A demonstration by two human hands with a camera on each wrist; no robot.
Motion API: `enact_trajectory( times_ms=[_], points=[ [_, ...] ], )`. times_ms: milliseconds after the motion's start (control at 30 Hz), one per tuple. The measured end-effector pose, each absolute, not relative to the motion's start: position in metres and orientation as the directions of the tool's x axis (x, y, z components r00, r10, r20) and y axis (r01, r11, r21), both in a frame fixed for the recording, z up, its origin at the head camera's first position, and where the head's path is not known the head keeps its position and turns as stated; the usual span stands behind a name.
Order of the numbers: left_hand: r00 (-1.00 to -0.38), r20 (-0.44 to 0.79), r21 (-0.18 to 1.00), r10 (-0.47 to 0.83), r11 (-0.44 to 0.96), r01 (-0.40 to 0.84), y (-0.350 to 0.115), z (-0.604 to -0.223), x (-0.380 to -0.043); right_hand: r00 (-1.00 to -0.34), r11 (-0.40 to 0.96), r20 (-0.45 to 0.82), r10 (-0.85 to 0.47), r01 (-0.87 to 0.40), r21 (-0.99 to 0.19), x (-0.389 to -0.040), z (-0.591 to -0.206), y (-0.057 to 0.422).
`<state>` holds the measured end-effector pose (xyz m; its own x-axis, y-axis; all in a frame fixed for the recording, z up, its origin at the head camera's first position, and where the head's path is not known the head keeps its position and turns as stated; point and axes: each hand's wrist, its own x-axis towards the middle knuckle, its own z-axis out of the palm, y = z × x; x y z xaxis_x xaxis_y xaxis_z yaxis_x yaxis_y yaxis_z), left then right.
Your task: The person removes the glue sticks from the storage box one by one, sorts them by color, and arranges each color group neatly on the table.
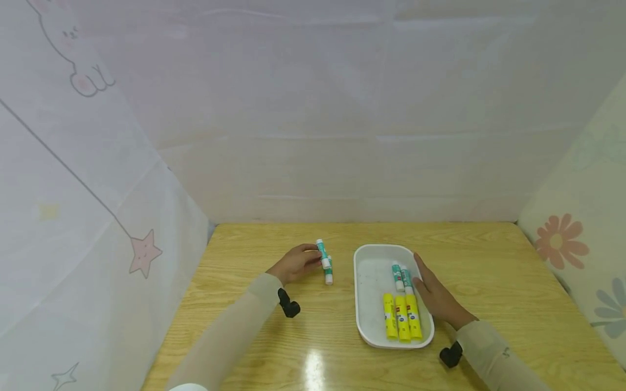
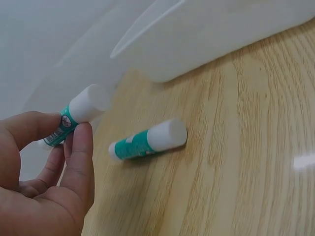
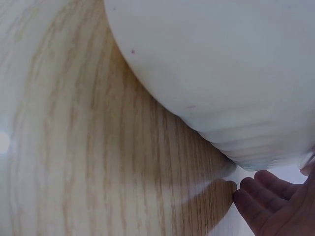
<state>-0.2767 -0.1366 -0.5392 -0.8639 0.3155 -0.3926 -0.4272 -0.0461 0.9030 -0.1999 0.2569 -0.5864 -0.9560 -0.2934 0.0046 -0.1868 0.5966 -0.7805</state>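
My left hand (image 1: 297, 263) pinches a teal glue stick with a white cap (image 2: 88, 104) between thumb and fingers, above the table. Just below it, a second teal glue stick (image 2: 140, 144) lies on the wood, apart from the hand. To the right is a white tray (image 1: 368, 309). My right hand (image 1: 437, 295) holds its right side, thumb over the rim and fingers along the outer wall. Inside the tray, two teal glue sticks (image 1: 398, 278) lie behind three yellow glue sticks (image 1: 402, 319). The right wrist view mostly shows the tray's outer wall (image 3: 216, 64).
The wooden table (image 1: 313, 320) meets a pale cloth backdrop (image 1: 313, 136) at its back edge. Printed cloth also hangs at the left and right sides. A black wrist strap piece (image 1: 288, 304) sticks out by the left wrist, another (image 1: 451, 355) by the right.
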Motion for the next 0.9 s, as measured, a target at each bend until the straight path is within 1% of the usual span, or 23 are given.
enact_trajectory(
  times_ms=[233,467,700,900],
  points=[
    [-0.867,-0.422,0.899,0.263,0.001,-0.437,-0.147,-0.546,-0.277,-0.958,0.605,0.012,-0.286,-0.191,-0.773,-0.199,-0.587,0.256],
    [-0.855,-0.444,0.894,0.267,0.078,-0.441,-0.15,-0.55,-0.276,-0.961,0.618,0.006,-0.278,-0.183,-0.765,-0.2,-0.589,0.256],
    [-0.86,-0.442,0.892,0.255,0.225,-0.392,-0.149,-0.554,-0.276,-0.959,0.609,0.013,-0.282,-0.19,-0.77,-0.2,-0.589,0.256],
    [-0.874,-0.436,0.874,0.214,0.333,-0.355,-0.143,-0.552,-0.276,-0.959,0.615,0.021,-0.282,-0.197,-0.764,-0.199,-0.587,0.255]
  ],
)
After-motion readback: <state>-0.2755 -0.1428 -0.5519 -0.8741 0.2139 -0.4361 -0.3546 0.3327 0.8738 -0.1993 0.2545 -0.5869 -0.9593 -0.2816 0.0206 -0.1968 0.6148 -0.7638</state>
